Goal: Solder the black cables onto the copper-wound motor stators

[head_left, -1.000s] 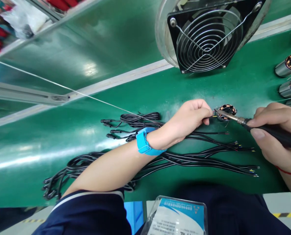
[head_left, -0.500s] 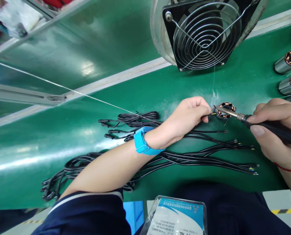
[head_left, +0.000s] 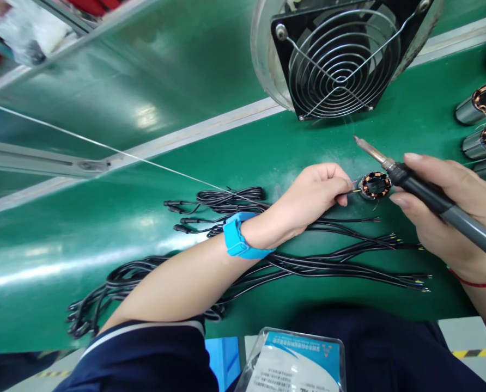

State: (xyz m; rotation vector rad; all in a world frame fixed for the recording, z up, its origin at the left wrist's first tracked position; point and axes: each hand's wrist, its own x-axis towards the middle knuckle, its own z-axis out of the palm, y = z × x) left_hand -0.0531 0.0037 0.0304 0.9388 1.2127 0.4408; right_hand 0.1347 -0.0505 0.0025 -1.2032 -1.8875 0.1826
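My left hand (head_left: 322,188) pinches the end of a black cable whose thin coloured wires (head_left: 355,190) reach the near side of a motor stator (head_left: 376,185). The stator is a ring with copper windings, standing on the green bench. Whether the wires are joined to it I cannot tell. In my right hand (head_left: 443,207) is a soldering iron (head_left: 414,188), gripped by its black handle. Its tip points up and left, above the stator and apart from the wires. Black cables (head_left: 333,267) with stripped ends lie under and beside my left forearm.
A fan with a wire guard (head_left: 339,81) hangs over the bench behind the stator. Several more stators in metal housings (head_left: 478,103) stand at the right. Coiled cables (head_left: 230,198) lie to the left, and a thin white cord (head_left: 104,142) stretches across the left side.
The soldering iron has lifted off the wires beside the stator and moved up, swinging to point at the fan. Smoke has thinned. My left hand has stayed in place.
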